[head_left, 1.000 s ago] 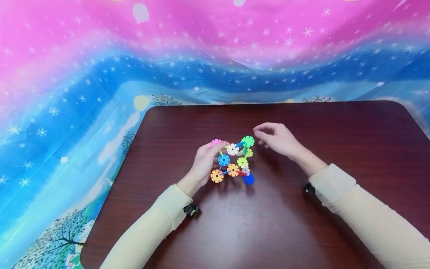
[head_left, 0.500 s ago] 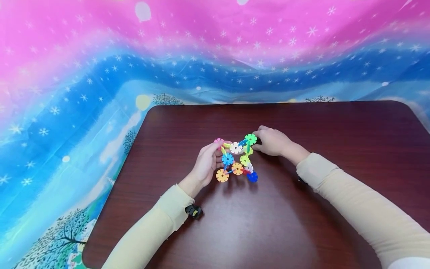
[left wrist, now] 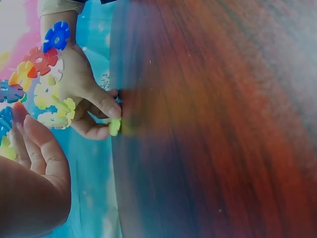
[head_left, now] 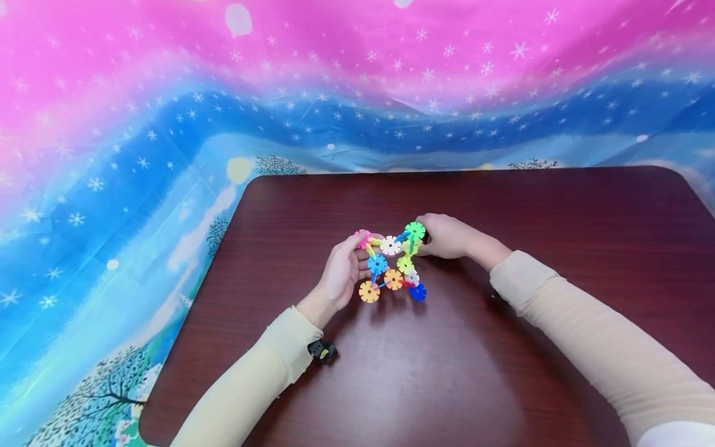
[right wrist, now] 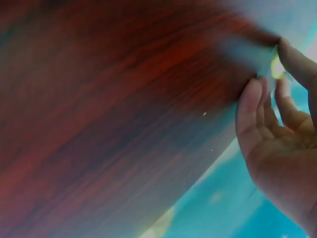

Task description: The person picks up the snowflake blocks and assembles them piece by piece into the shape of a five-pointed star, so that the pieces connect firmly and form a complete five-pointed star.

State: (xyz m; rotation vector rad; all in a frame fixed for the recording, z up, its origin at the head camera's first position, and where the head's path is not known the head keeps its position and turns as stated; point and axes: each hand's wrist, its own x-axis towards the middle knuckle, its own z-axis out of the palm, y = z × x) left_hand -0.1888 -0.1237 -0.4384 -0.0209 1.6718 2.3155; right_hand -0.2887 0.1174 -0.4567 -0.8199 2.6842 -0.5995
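A model of several linked plastic snowflake discs (head_left: 393,279) is held above the table in the head view. My left hand (head_left: 337,273) grips its left side, thumb at the pink disc (head_left: 364,238) and fingers behind. At its right side, by the green disc (head_left: 414,231), is my right hand (head_left: 449,236), fingertips partly hidden behind the model. In the left wrist view, the right thumb and a finger pinch a small yellow-green disc (left wrist: 115,126); how it joins the model is unclear. The right wrist view shows the right hand (right wrist: 277,134) with fingers bent.
The dark brown table (head_left: 313,205) has rounded corners and lies beneath both hands. Behind and to the left hangs a pink and blue cloth (head_left: 335,81) with snowflakes and trees. A black wrist camera (head_left: 323,352) sits under the left cuff.
From apart at the upper right, my right hand has come left to the model's right side and taken hold there. My left hand and the model have shifted slightly right.
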